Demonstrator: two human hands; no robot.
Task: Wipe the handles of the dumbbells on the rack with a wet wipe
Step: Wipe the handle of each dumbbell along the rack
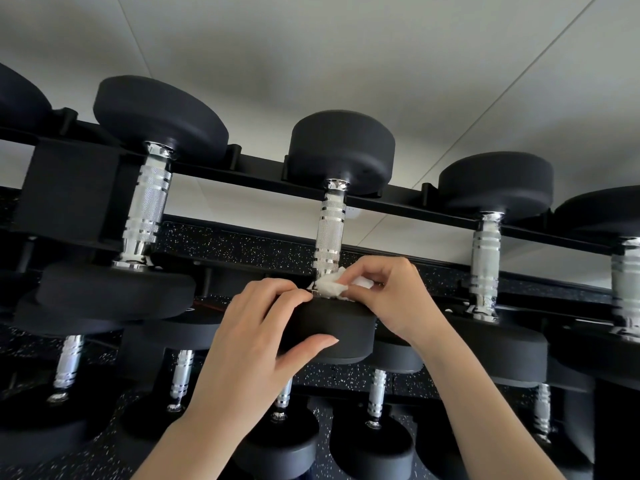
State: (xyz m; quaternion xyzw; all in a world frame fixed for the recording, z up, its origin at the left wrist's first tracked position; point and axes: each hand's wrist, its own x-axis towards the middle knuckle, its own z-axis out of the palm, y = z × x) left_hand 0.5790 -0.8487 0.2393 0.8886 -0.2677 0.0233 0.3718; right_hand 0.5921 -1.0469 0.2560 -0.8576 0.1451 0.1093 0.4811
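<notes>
Looking down over a black metal dumbbell rack (398, 206), you face rows of black round-headed dumbbells with knurled chrome handles, tiered above a black rubber floor flecked with white (242, 242); a pale white wall (346, 46) rises behind the far rail. Your hands meet at the middle dumbbell of the top row (337, 220). Your left hand (249, 337) clasps that dumbbell's near head (332, 327), thumb lying across its side and fingers (277, 299) curled over its top edge. Your right hand (398, 296) pinches a crumpled white wet wipe (330, 287), thumb and fingers closed on it. The wipe sits at the near end of the chrome handle, touching the collar where the handle joins the near head, just beside your left fingertips. Most of the handle's far length is bare. Other dumbbells lie to the left (147, 202) and right (486, 258), well apart from both hands.
</notes>
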